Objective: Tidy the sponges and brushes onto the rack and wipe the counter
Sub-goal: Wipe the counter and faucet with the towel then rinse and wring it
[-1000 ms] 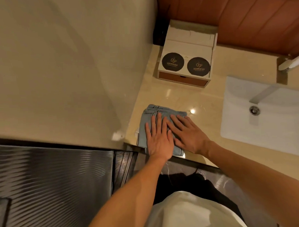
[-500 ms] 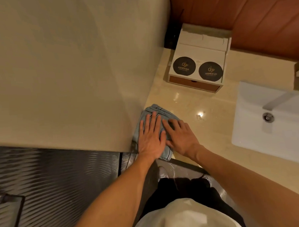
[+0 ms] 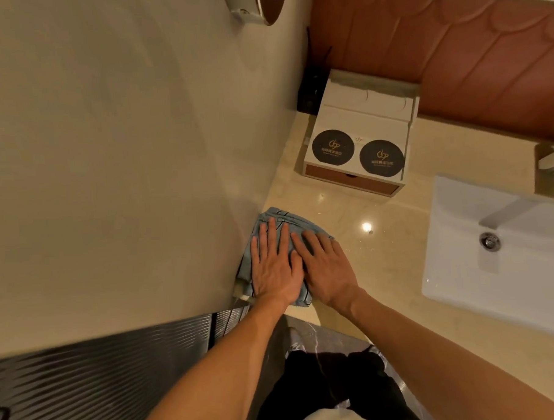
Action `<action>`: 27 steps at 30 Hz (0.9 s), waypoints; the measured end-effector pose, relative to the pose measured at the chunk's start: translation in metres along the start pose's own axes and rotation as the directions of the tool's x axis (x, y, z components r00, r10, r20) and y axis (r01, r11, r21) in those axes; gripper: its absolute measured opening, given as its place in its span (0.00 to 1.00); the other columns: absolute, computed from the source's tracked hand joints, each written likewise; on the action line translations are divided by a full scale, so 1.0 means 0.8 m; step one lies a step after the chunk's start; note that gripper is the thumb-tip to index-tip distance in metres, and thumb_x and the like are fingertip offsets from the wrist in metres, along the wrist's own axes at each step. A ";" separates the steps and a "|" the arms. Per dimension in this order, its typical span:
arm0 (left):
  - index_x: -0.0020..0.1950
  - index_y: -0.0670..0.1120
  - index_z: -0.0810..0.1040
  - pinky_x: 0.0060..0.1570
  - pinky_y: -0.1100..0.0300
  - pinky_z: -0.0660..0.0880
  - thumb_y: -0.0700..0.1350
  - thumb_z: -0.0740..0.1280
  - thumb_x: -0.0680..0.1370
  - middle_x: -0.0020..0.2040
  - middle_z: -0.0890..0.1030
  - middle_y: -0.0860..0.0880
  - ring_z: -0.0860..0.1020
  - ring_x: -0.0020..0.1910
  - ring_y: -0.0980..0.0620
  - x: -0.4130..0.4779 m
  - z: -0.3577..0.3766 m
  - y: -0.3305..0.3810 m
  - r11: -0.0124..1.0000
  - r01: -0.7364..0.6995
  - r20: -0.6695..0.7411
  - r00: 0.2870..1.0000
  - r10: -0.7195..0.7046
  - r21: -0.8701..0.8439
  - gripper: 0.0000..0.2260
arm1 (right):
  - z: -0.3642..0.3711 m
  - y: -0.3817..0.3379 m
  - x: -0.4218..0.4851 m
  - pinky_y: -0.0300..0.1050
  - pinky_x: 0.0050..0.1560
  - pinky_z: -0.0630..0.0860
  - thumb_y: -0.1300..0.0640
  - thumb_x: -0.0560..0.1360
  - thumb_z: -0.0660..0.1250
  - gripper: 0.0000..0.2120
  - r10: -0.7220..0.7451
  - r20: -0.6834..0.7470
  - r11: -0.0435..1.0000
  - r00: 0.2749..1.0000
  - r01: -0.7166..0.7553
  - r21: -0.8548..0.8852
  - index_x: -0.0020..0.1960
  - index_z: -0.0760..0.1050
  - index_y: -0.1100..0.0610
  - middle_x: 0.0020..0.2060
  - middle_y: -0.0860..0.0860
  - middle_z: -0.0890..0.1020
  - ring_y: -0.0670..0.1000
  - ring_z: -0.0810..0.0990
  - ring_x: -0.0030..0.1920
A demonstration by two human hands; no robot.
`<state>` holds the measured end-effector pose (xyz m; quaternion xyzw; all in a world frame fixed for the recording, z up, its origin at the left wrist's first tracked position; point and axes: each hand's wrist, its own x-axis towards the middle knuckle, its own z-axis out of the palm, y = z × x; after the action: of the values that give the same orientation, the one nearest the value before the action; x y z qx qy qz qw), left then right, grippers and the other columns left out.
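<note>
The blue cloth (image 3: 277, 213) is pressed flat on the counter (image 3: 389, 268), against the wall (image 3: 141, 184). The left grip (image 3: 276, 270) and right grip (image 3: 328, 271) are laid on it side by side, fingers straight.

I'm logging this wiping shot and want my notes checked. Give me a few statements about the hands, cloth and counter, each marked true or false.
1. The left hand and the right hand both lie flat on the blue cloth. True.
2. The cloth lies in the sink. False: it lies on the counter against the wall, left of the sink.
3. Two dark round discs sit on the white box. True.
4. The right hand grips the faucet. False: it rests on the cloth, away from the faucet.
</note>
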<state>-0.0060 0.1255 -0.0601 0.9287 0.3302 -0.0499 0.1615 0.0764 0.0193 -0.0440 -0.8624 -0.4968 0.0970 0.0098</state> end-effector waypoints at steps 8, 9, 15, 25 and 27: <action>0.83 0.46 0.46 0.80 0.44 0.42 0.52 0.38 0.84 0.83 0.42 0.43 0.39 0.82 0.44 0.047 0.012 0.018 0.997 0.001 -0.123 0.992 0.008 0.075 0.28 | 0.002 0.016 0.029 0.57 0.76 0.61 0.46 0.81 0.61 0.33 0.090 0.028 0.994 0.996 -0.092 0.059 0.81 0.55 0.55 0.79 0.55 0.63 0.59 0.62 0.78; 0.83 0.46 0.46 0.80 0.44 0.42 0.53 0.38 0.84 0.83 0.42 0.42 0.38 0.82 0.44 0.055 0.013 0.020 0.996 -0.004 -0.122 0.992 0.015 0.090 0.28 | 0.001 0.019 0.035 0.57 0.76 0.62 0.46 0.80 0.62 0.33 0.105 0.019 0.993 0.994 -0.106 0.059 0.81 0.56 0.54 0.79 0.55 0.63 0.59 0.63 0.77; 0.83 0.45 0.47 0.79 0.42 0.45 0.53 0.38 0.83 0.83 0.43 0.41 0.41 0.82 0.42 0.090 0.013 0.027 0.991 -0.062 -0.133 0.988 0.078 0.123 0.28 | 0.000 0.039 0.058 0.54 0.76 0.61 0.45 0.78 0.66 0.35 0.111 -0.025 0.992 0.993 -0.110 0.055 0.81 0.57 0.53 0.77 0.56 0.65 0.60 0.64 0.76; 0.83 0.45 0.53 0.79 0.42 0.52 0.50 0.46 0.85 0.83 0.49 0.43 0.47 0.82 0.44 0.131 0.011 0.029 0.982 -0.175 -0.204 0.961 0.187 0.074 0.26 | -0.002 0.049 0.087 0.56 0.73 0.65 0.47 0.78 0.67 0.33 0.193 -0.102 0.981 0.976 -0.188 0.055 0.79 0.61 0.54 0.74 0.57 0.69 0.61 0.68 0.72; 0.83 0.45 0.55 0.79 0.41 0.53 0.49 0.48 0.85 0.83 0.51 0.43 0.48 0.82 0.44 0.128 0.012 0.029 0.979 -0.192 -0.215 0.955 0.203 0.072 0.26 | 0.003 0.049 0.084 0.56 0.73 0.64 0.48 0.79 0.66 0.32 0.196 -0.120 0.980 0.973 -0.191 0.056 0.79 0.61 0.54 0.74 0.57 0.69 0.61 0.68 0.72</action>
<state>0.0884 0.1666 -0.0835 0.9605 0.2501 0.0620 0.1047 0.1421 0.0567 -0.0612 -0.9106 -0.4066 0.0543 0.0505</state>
